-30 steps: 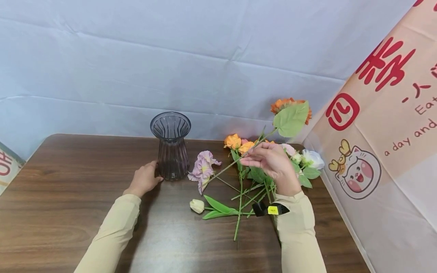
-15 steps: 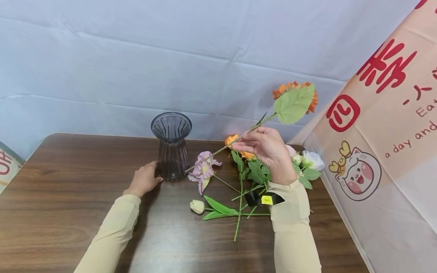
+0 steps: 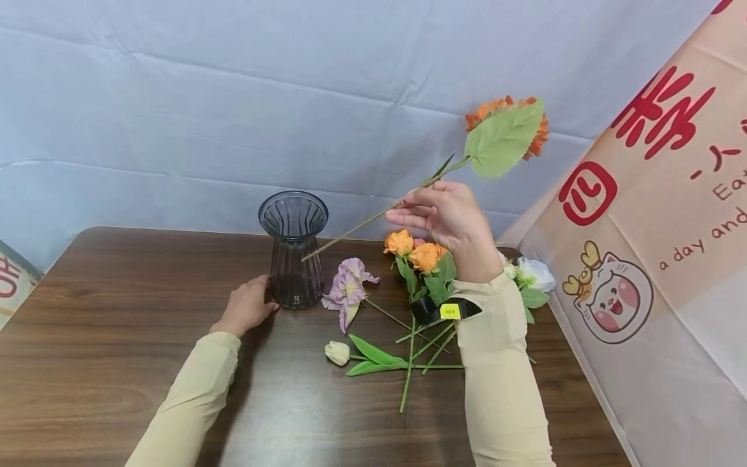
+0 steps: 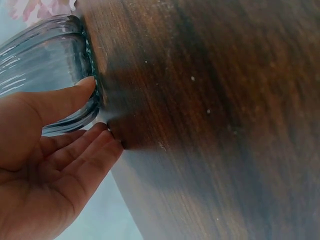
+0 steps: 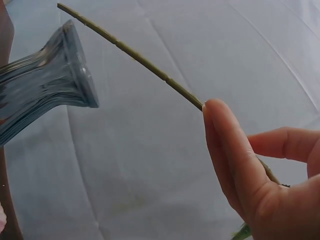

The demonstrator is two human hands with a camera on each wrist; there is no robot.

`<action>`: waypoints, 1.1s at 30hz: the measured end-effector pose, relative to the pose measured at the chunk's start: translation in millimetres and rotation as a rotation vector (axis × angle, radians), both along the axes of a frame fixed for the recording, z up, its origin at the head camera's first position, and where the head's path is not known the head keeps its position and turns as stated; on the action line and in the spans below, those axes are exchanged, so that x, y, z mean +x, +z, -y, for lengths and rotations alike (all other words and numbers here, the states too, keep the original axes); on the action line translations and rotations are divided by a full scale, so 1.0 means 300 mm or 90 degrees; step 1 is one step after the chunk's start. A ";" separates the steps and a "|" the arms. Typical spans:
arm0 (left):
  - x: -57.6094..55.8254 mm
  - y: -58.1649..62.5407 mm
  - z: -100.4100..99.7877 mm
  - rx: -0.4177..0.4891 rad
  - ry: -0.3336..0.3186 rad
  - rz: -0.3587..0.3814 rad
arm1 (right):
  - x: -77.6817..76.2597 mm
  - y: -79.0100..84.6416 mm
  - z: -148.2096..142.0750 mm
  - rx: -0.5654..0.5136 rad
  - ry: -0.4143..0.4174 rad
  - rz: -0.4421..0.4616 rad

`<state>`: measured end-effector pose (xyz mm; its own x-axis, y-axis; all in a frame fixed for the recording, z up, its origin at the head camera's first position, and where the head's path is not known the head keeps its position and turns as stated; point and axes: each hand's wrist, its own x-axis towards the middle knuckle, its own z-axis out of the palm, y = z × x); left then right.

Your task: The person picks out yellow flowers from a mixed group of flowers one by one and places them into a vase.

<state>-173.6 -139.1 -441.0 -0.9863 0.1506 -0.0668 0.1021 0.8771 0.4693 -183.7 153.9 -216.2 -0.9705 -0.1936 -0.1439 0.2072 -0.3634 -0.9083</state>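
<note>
A smoky grey glass vase (image 3: 296, 272) with a flared rim stands upright near the table's back edge. My left hand (image 3: 248, 306) holds its base from the left; in the left wrist view the thumb (image 4: 67, 100) lies on the near side of the glass and the fingers reach behind it. My right hand (image 3: 446, 214) pinches the stem of an artificial orange flower (image 3: 537, 139) above the table, right of the vase. Its bloom, partly hidden behind a big green leaf (image 3: 503, 141), points up and right. The stem's bare end (image 5: 75, 14) slants down-left, apart from the rim in the right wrist view.
A lilac flower (image 3: 348, 292) lies right of the vase, with a white tulip (image 3: 337, 353) nearer me. Orange roses (image 3: 425, 257), crossed stems and a pale blue-white flower (image 3: 535, 274) lie farther right, partly behind my right arm. Cloth walls stand behind and at right.
My right hand has raised the orange flower and moved slightly left; the stem's end has gone from over the lilac flower up toward the vase. My left hand and the vase stay put.
</note>
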 end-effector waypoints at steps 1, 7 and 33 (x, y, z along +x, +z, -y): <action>-0.001 -0.002 0.001 0.000 -0.001 0.001 | -0.004 0.009 0.003 -0.006 -0.003 -0.001; -0.006 -0.003 0.003 -0.005 -0.011 0.004 | -0.023 0.044 0.016 -0.031 -0.027 -0.004; 0.003 0.014 0.003 -0.005 -0.015 0.014 | -0.067 0.042 0.104 0.042 -0.086 -0.023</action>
